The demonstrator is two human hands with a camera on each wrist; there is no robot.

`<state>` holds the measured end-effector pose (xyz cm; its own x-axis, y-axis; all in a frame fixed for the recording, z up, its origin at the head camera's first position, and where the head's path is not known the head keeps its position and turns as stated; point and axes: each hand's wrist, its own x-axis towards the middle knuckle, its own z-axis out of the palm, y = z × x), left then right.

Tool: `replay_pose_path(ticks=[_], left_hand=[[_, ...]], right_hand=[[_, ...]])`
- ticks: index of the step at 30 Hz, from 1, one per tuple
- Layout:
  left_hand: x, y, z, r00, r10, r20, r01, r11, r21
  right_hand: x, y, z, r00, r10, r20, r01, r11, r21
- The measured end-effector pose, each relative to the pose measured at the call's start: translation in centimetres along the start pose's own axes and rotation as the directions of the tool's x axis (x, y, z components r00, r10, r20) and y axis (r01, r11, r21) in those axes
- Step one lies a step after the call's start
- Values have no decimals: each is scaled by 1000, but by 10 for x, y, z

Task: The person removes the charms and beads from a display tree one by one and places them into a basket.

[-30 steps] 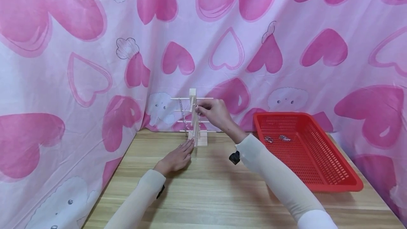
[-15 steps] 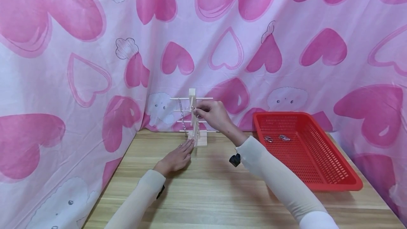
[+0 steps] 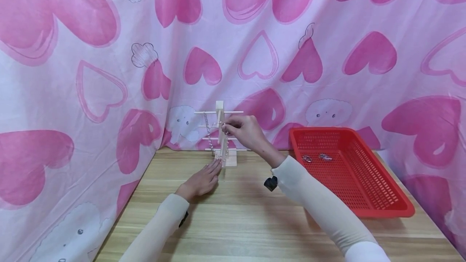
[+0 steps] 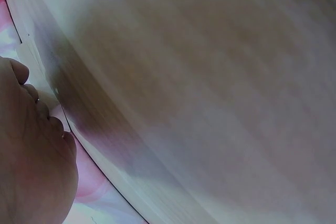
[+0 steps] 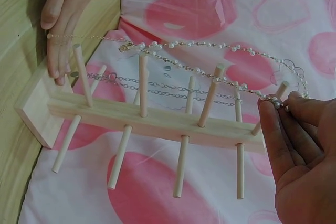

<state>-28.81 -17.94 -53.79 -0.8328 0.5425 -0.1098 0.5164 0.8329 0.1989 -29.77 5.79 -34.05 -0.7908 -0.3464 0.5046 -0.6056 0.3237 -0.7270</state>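
Two hands: both work at a small wooden rack at the far edge of the table.
Surface: a light wood-grain table, bare over most of its near part.
Room: pink cloth printed with large hearts hangs behind the table and down its left side, closing off the space.
Container: a red plastic basket with perforated walls sits on the right of the table, well apart from the rack.
Basket contents: two small metallic pieces lie near its far left corner; too small to tell what they are.
Rack: an upright post on a block base, with thin pegs sticking out on both sides at several heights.
Right hand: raised beside the rack's upper pegs, fingertips pinched together on one end of a beaded chain.
Beaded chain: pearl-like beads on a fine wire, draped along the ends of the pegs from the pinch toward the base of the rack.
Second chain: a plain silver link chain hangs from the pegs on the other side of the post.
Left hand: flat on the table, fingers straight, fingertips touching the rack's base and holding nothing.
Left wrist view: mostly blurred tabletop, with the hand at the left edge.
Sleeves: both arms wear pale long sleeves.
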Motion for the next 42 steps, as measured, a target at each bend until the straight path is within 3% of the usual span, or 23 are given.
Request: replay_pose_path(ticks=[15, 32, 42], left_hand=[[-1, 0, 0, 1000, 14, -22, -14, 1000, 8], [-3, 2, -1, 1000, 14, -11, -14, 1000, 3], [0, -4, 1, 999, 33, -20, -33, 999, -14]], right_hand=[[-5, -2, -21, 1000, -13, -29, 13, 1000, 2], [-16, 8, -53, 996, 50, -78, -49, 999, 18], [-24, 12, -79, 984, 143, -107, -136, 988, 69]])
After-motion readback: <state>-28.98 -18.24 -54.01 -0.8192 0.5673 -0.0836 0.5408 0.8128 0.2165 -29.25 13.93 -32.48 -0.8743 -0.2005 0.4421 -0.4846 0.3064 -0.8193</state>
